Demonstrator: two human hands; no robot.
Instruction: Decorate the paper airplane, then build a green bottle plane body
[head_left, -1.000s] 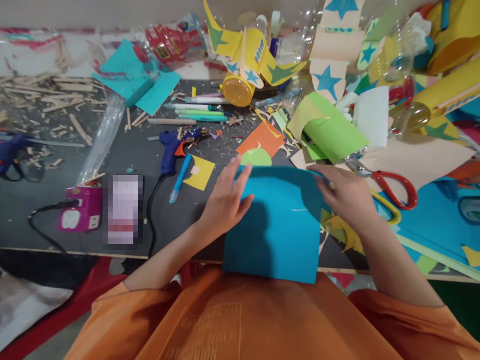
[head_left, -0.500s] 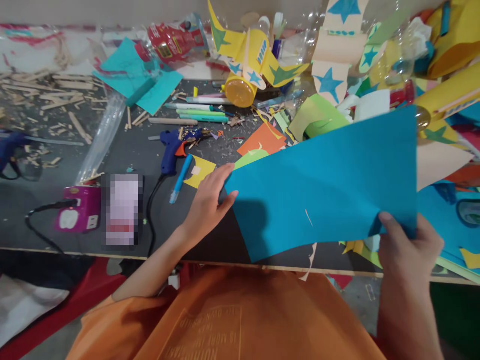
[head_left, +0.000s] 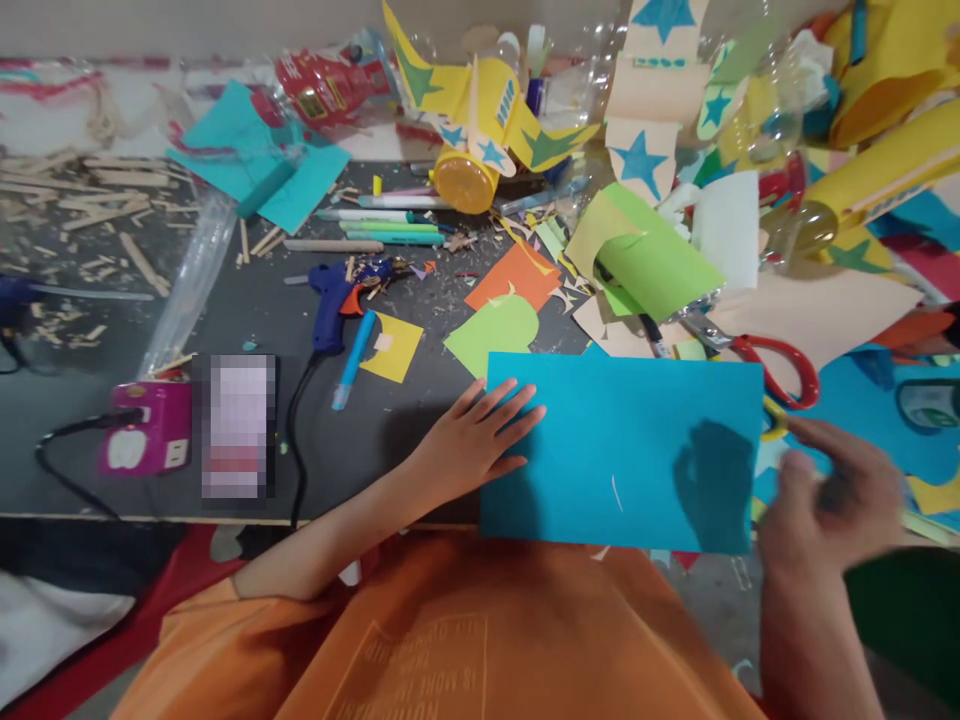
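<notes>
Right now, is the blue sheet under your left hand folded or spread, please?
Spread: the blue sheet lies flat, all four corners showing.

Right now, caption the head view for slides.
Left hand on blue sheet; right hand beside it, near red scissors.

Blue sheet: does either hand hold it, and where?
Neither grips the blue sheet: the left hand rests on top at its left edge; the right hand is beside its right edge.

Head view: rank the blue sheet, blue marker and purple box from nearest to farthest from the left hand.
1. Blue sheet: partly under the left hand.
2. Blue marker: off to the hand's left, by the yellow paper.
3. Purple box: farthest left of the three.
</notes>
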